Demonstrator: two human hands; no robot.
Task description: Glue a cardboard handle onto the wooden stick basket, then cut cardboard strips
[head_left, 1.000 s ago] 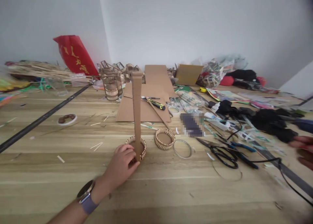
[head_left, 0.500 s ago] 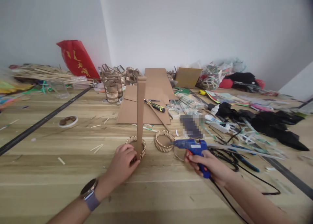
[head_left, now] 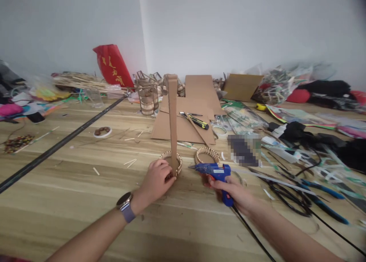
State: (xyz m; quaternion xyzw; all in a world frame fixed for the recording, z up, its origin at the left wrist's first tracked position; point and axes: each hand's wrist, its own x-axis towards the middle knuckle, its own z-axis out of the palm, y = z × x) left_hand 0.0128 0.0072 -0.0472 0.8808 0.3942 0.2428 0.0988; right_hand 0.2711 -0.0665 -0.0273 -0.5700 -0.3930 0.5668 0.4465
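My left hand (head_left: 160, 178) is closed on the near rim of a small round basket (head_left: 179, 163) made of short sticks, at the foot of a tall cardboard strip (head_left: 173, 121). The strip stands upright from the basket, and its top is folded over. My right hand (head_left: 228, 189) grips a blue hot glue gun (head_left: 213, 170) by its handle, a finger at the trigger. Its nozzle points left toward the basket, a short gap away from it. Behind the gun sits a second round stick basket (head_left: 208, 155), partly hidden. A long glue stick (head_left: 274, 178) extends from the gun's rear.
Cardboard sheets (head_left: 162, 125) lie ahead with a yellow-black utility knife (head_left: 197, 122) on them. Blue-handled pliers (head_left: 328, 205) and coiled black cable (head_left: 288, 201) lie at right. A bracelet on a tape roll (head_left: 102, 131) is at left. Finished stick pieces (head_left: 147, 102) stand at the back.
The glue gun has moved left, past the second basket and closer to the one at my left hand. My view has turned left; my left hand keeps its hold.
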